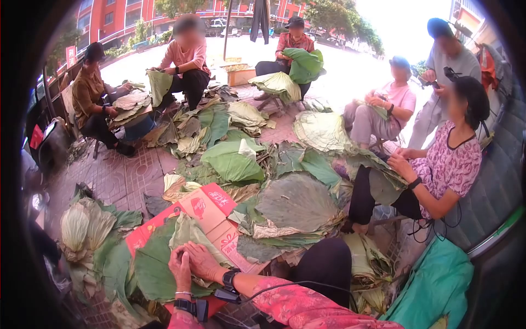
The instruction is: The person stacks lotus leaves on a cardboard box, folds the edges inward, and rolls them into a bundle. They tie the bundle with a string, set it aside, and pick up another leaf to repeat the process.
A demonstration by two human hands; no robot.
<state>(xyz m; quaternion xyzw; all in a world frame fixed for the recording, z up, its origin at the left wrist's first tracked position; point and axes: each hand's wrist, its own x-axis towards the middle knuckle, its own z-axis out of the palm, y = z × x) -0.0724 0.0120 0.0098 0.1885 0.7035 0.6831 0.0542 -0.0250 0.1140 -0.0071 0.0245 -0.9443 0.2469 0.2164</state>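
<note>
My left hand (180, 267) and my right hand (205, 261) are close together over a large green lotus leaf (156, 263). Their curled fingers meet at its upper part, gripping it; the fingertips are partly hidden. A paler folded part of leaf (189, 233) rises just beyond my fingers. Beneath the leaf lies a flattened red cardboard box (205, 205), its printed panels showing past the leaf. Both my wrists carry dark strapped devices.
Stacked lotus leaves (296, 203) lie beyond the box, with a bundle of pale leaves (82, 225) on the left. A green sack (435, 279) is at the lower right. Several people sit around the leaf piles handling leaves; another person (446, 71) stands at the right.
</note>
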